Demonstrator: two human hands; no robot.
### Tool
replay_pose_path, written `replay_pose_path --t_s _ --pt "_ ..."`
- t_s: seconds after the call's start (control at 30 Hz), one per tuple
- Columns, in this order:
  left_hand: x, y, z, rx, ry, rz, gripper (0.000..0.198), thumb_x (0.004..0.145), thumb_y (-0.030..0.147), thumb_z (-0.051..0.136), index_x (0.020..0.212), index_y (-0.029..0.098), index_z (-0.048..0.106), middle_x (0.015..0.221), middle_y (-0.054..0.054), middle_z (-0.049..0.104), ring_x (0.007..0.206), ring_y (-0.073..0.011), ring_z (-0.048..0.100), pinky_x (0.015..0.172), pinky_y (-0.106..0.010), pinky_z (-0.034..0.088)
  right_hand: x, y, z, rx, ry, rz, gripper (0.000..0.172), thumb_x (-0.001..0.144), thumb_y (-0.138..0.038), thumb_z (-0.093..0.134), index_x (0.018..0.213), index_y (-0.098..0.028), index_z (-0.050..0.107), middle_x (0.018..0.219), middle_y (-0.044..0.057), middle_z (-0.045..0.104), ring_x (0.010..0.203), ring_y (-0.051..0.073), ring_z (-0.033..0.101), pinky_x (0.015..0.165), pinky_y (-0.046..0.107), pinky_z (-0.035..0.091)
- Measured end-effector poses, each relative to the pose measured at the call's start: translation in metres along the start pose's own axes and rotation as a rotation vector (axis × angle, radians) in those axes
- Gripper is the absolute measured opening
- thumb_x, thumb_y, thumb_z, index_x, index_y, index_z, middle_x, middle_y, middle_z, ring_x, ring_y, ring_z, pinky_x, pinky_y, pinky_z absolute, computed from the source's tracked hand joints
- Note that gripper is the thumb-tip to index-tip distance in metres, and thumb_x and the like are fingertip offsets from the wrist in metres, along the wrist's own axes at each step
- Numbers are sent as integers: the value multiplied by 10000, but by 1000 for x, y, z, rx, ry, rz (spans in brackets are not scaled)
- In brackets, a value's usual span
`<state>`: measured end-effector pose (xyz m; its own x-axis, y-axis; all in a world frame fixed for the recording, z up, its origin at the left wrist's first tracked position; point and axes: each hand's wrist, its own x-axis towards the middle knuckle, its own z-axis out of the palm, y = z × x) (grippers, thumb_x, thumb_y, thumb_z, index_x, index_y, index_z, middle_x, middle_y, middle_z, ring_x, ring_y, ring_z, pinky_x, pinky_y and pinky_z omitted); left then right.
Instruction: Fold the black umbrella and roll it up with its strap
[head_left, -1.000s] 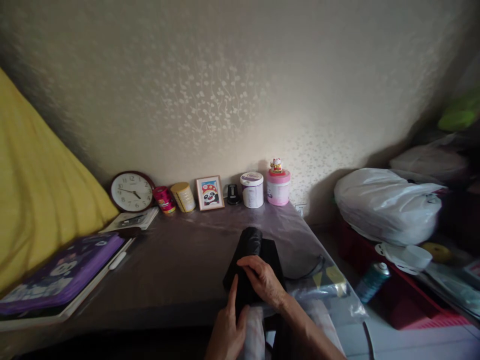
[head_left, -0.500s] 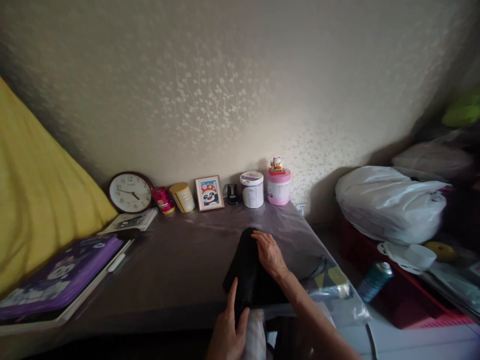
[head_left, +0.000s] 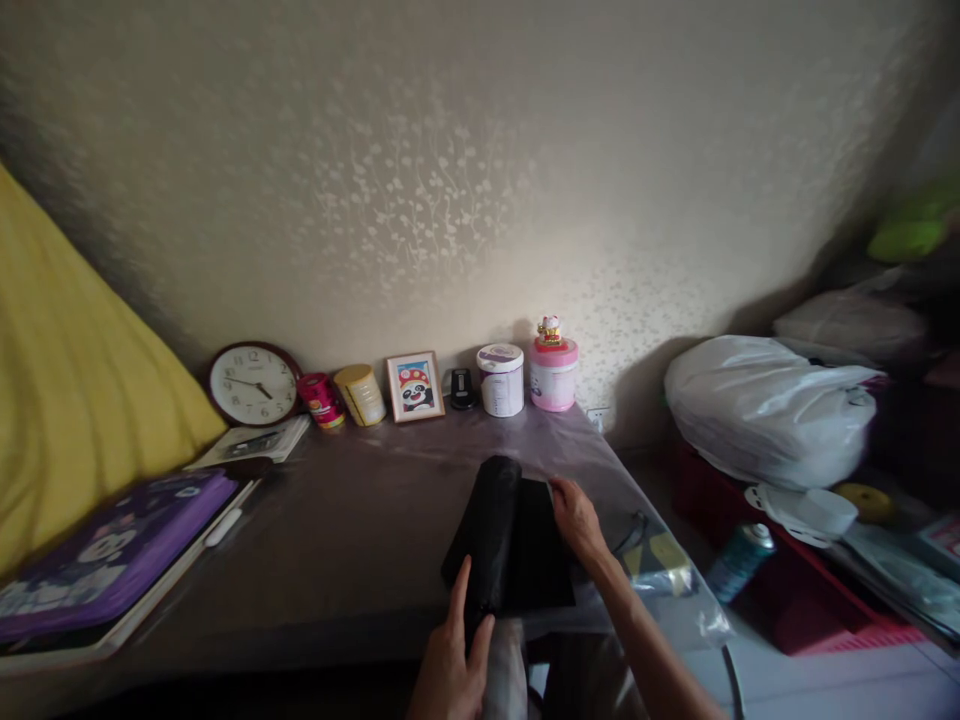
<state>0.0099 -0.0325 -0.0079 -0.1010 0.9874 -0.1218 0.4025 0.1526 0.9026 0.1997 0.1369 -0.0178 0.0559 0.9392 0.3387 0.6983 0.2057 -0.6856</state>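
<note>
A thick black roll (head_left: pixel 493 530) lies lengthwise on the table near its front edge. To its right a flat black sheet (head_left: pixel 536 550) spreads out; whether both are one piece I cannot tell. My left hand (head_left: pixel 454 650) grips the roll's near end, forefinger along its left side and thumb at the bottom. At the far right corner of the sheet, my right hand (head_left: pixel 576 515) is closed with its fingertips on the edge. A thin dark cord (head_left: pixel 631 535) rests just right of that hand.
Along the wall stand a clock (head_left: pixel 253 384), a pink can (head_left: pixel 321 400), a yellow-lidded can (head_left: pixel 361 395), a panda picture frame (head_left: pixel 415 387) and two tubs, one white (head_left: pixel 501 382), one pink (head_left: pixel 553 378). Purple bag (head_left: pixel 112 555) at left; spray can (head_left: pixel 741 562) and white plastic bag (head_left: pixel 772 410) at right.
My right hand has moved right, off the top of the roll to the sheet's edge, and more of the flat black sheet shows. My left hand stays at the near end.
</note>
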Motion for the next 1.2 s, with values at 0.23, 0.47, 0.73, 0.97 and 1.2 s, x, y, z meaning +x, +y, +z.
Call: replay_pose_path --t_s 0.23,0.47,0.73,0.97,1.2 --pt "-1 1 0 -27 -44 -89 703 861 425 430 1442 218 92 957 -87 710 503 -137 633 577 -260 506 -14 3 -9 217 -102 181 329 766 -279 428 968 -167 662 963 83 697 927 217 631 831 316 455" --pt "-1 2 -2 -16 -62 -86 717 849 440 441 1441 234 94 991 -99 696 404 -106 568 503 -253 481 -17 -5 -7 454 -62 227 445 725 -456 499 1003 -136 635 853 79 691 782 223 629 707 329 479" --pt "-3 6 0 -13 -80 -128 756 845 468 433 1442 236 31 927 -78 710 346 -90 524 440 -230 446 -26 -18 -4 488 -174 218 457 666 -388 607 1051 -143 615 810 50 682 764 221 620 696 329 471" --pt "-2 4 1 1 -19 -79 662 868 425 402 1438 255 112 1170 -114 629 535 -144 652 604 -295 524 -19 -29 13 527 -111 203 478 632 -329 630 1077 -157 613 887 49 678 842 223 613 798 359 464" --pt "3 -7 -3 19 -22 45 622 879 350 410 1432 214 160 1344 -105 487 1122 -207 564 949 -331 426 -12 -49 25 475 -120 174 479 620 -285 644 1075 -136 624 816 52 664 783 200 604 757 326 475"
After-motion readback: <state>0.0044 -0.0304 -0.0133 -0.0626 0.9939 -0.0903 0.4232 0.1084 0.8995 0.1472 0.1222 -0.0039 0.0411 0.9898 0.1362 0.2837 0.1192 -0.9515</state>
